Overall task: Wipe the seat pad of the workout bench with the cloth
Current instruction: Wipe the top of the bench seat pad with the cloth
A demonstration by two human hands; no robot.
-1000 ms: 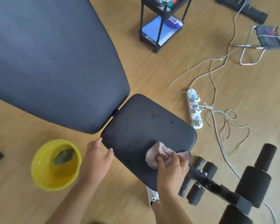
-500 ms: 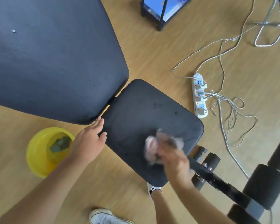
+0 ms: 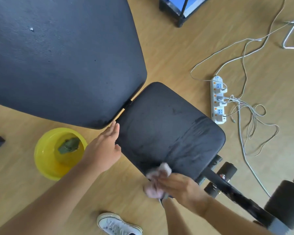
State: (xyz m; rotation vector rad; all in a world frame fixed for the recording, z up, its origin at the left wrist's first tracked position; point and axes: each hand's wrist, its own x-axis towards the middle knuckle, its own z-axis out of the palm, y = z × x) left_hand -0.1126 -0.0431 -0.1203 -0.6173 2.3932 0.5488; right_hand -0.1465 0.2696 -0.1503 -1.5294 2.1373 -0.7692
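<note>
The black seat pad (image 3: 168, 128) of the workout bench lies in the middle of the view, with damp streaks across its right half. My right hand (image 3: 180, 187) grips a bunched pink cloth (image 3: 157, 178) at the pad's near edge; both are motion-blurred. My left hand (image 3: 103, 150) rests flat against the pad's left edge, fingers together, holding nothing. The large black back pad (image 3: 58, 56) fills the upper left.
A yellow basin (image 3: 46, 160) with water and a green rag (image 3: 69, 145) sits on the wooden floor at left. A power strip (image 3: 218, 99) with tangled white cables (image 3: 249, 122) lies at right. Black foam leg rollers (image 3: 285, 202) stand lower right. My white shoe (image 3: 117, 224) is below.
My right hand has dragged the cloth from the middle of the seat pad toward its near edge. My left hand slid up along the left edge toward the gap between the pads.
</note>
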